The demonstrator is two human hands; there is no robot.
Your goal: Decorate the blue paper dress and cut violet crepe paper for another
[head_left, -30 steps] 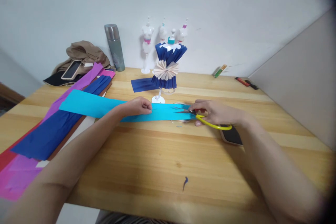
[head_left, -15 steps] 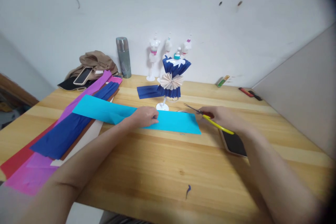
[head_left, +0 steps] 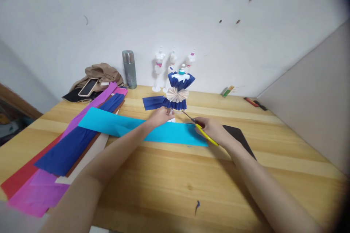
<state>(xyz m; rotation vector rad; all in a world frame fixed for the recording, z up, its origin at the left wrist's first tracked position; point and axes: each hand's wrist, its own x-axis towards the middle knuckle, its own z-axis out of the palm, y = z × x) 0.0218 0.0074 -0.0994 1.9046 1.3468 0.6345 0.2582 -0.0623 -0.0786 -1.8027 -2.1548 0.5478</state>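
Holding yellow-handled metal scissors, right hand closed round handles, tips angled up-left near navy pleated-paper dress on white mannequin. Left hand nearer its stand, fingers curled, hold unclear. Bright-cyan paper strip, long axis left-right, lies just nearside.

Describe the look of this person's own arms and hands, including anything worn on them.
The left hand and right hand are both ungloved. No sleeve shows on the visible stretch of either arm, and no watch or bracelet is seen at the wrists. Rings are too small to tell.
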